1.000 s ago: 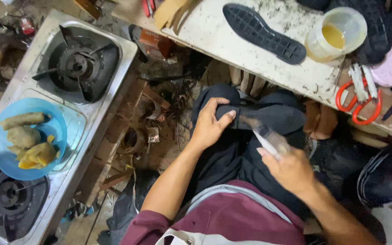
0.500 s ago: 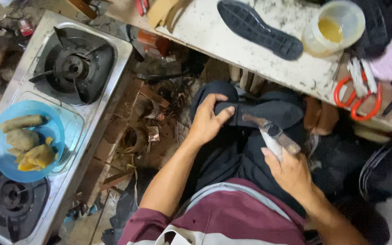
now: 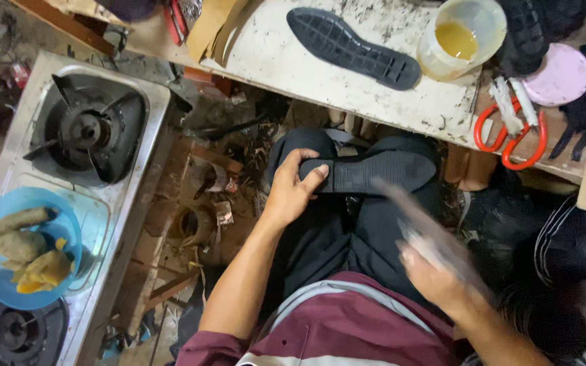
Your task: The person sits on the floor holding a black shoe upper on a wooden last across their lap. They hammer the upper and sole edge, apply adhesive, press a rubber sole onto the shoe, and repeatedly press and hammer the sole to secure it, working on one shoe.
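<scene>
from the head view, the left hand has kept its place, fingers curled and pinching the heel end of the black shoe sole that lies across the person's lap, while the right hand has drawn back toward the body and now blurs, wrapped around a pale, slim tool whose kind cannot be told; the stroke along the sole looks mid-swing. beyond the left hand's fingertips, on the white bench, rest a second sole and a tub of yellow liquid, with red scissors past the right hand. a gas stove and a blue bowl of fried food sit well outside the left arm; nothing crowds the lap.
</scene>
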